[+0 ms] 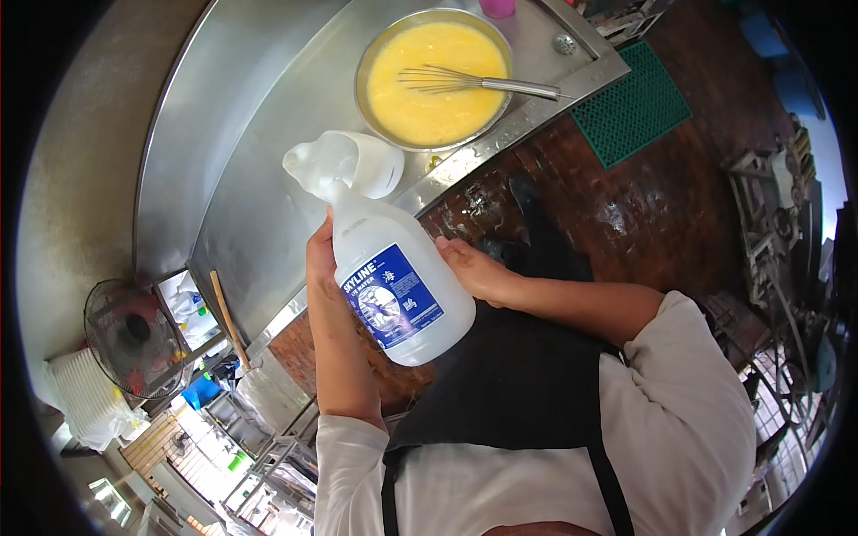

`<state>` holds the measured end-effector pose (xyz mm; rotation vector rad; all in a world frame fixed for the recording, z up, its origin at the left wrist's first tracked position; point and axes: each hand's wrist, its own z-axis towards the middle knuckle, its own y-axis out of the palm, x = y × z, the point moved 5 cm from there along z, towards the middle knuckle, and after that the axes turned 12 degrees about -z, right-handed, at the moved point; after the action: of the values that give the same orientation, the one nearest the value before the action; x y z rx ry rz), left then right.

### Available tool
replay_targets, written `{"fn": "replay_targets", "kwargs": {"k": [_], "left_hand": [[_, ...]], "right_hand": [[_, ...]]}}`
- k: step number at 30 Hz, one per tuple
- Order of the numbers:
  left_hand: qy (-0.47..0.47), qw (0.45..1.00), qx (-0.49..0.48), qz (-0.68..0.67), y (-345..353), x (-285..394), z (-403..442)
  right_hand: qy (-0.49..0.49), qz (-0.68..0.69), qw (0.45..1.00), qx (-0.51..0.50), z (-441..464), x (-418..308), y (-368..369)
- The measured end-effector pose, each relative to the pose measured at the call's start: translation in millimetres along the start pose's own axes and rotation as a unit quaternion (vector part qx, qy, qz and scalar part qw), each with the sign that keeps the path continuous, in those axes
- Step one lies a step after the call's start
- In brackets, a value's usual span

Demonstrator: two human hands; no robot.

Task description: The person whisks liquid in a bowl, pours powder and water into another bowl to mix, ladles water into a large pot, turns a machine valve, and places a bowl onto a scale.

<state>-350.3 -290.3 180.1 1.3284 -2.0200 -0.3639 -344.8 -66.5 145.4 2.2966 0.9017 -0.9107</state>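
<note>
Left hand point(323, 253): we record it closed against the upper side of a large translucent plastic bottle point(399, 259), fingers partly hidden behind it. Right hand point(471, 271): we record it gripping the opposite side of the same bottle, thumb along the wall, remaining fingers out of sight. Bottle: held tilted between both hands in front of the body, its base toward us and its neck toward the surface point(259, 201); a blue label point(391, 297) reads "SKYLINE", with "WATER" in smaller letters. Pitcher point(382, 167): white, on the metal surface, just beyond the bottle's neck; we cannot tell whether the two touch. Bowl point(360, 89): round, metal, near the pitcher, filled with yellow liquid point(416, 112). Whisk point(518, 87): wire loops in the liquid, metal handle lying across the bowl's rim and projecting past it. Pink item point(498, 7): beyond the bowl, cut off by the edge of view. Drain point(564, 45): near the surface's corner. Green mat point(632, 104): on the wet reddish-brown floor point(617, 214), beside the surface. Standing fan point(134, 330): well apart, to our left. Black apron point(527, 384): worn over a white shirt point(688, 384).
</note>
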Motion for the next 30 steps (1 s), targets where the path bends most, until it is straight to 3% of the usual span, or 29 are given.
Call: {"fn": "replay_targets", "kwargs": {"k": [22, 25, 30], "left_hand": [[-0.022, 0.999, -0.024, 0.027, -3, 0, 1], [0.003, 0.999, 0.026, 0.032, 7, -4, -6], [-0.011, 0.999, -0.005, 0.032, -6, 0, 0]], "right_hand": [[-0.024, -0.065, 0.998, 0.005, 11, 8, -2], [-0.015, -0.074, 0.997, 0.009, 11, 9, -3], [-0.006, -0.076, 0.997, 0.005, 12, 9, -1]]}}
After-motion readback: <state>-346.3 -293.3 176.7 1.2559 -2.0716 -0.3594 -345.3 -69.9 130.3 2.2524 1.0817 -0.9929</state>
